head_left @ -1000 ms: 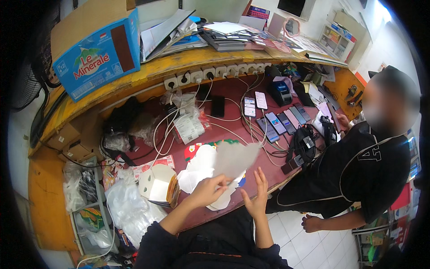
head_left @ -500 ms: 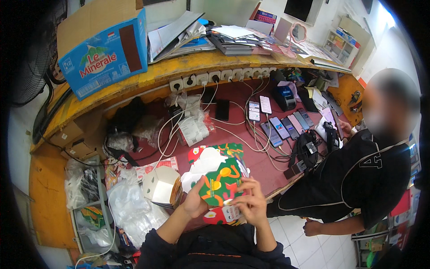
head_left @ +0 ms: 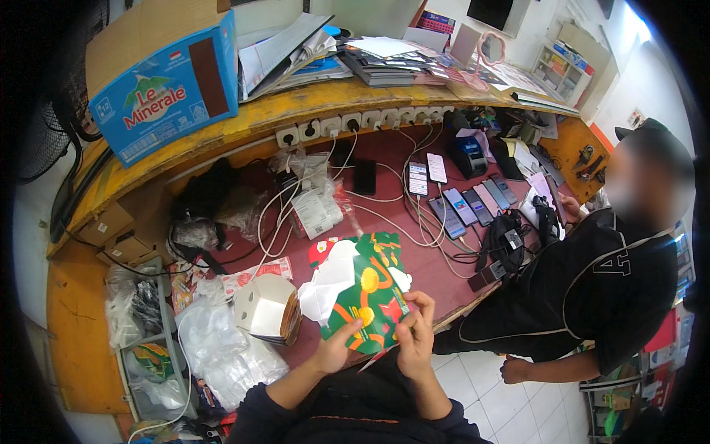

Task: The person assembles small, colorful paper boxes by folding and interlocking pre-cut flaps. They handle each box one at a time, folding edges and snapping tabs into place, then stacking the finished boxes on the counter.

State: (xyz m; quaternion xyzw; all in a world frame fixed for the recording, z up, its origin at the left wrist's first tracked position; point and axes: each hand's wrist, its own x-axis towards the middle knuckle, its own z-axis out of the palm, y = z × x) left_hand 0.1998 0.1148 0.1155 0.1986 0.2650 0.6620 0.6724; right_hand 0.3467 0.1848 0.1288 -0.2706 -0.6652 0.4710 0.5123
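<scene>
Left hand [head_left: 333, 351] at the lower left edge of a green printed carton blank [head_left: 367, 292], thumb up against it, fingers curled behind and hidden. Right hand [head_left: 416, 333] closed on the lower right corner of the same blank, fingers pinched over the edge. Blank held flat and tilted just above the near edge of the dark red worktop [head_left: 436, 263], white inner flaps showing at its left and top. Just left of it, an assembled white carton box [head_left: 265, 307] resting on a stack of flat ones. Beside that stack, crumpled clear plastic bags [head_left: 222, 355]. Farther back, a row of phones [head_left: 462, 203] lying side by side with white cables running to wall sockets [head_left: 355, 122]. To the right, another person in a black shirt [head_left: 599, 281] standing at the worktop's end.
</scene>
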